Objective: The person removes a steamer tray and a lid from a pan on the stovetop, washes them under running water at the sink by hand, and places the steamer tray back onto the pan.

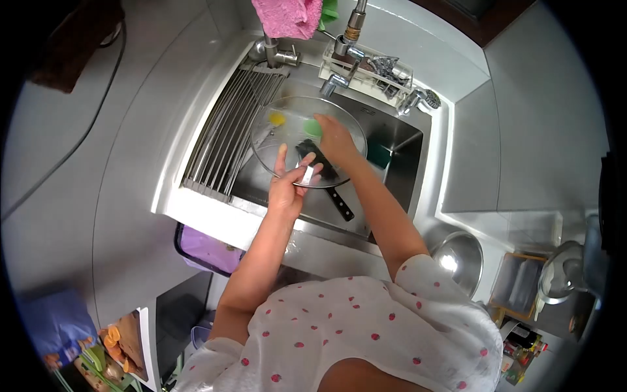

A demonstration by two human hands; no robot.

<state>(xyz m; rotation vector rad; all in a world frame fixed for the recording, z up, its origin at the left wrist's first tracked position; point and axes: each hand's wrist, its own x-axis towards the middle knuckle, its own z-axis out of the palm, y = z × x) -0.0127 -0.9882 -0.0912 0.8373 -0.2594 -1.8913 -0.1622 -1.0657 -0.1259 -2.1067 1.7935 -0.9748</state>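
Observation:
A round clear glass lid [262, 157] with a thin metal rim is held tilted over the sink [251, 186]. My left hand [287, 189] grips its near edge, fingers curled at the rim. A small white patch shows by those fingers; I cannot tell if it is glare. My right hand [336, 140] is over the lid, its fingertips at a pale green scrubbing pad [312, 127]. A yellow round thing [277, 118] shows through or on the glass. Below, partly behind the lid, lies a broad-bladed knife [341, 204] with a black riveted handle.
A metal drying rack [228, 130] covers the sink's left side. Faucets [334, 83] and a white caddy [392, 81] stand at the back. A pink cloth [287, 16] hangs above. On the right are a steel bowl [460, 261] and a brown-framed container [518, 284].

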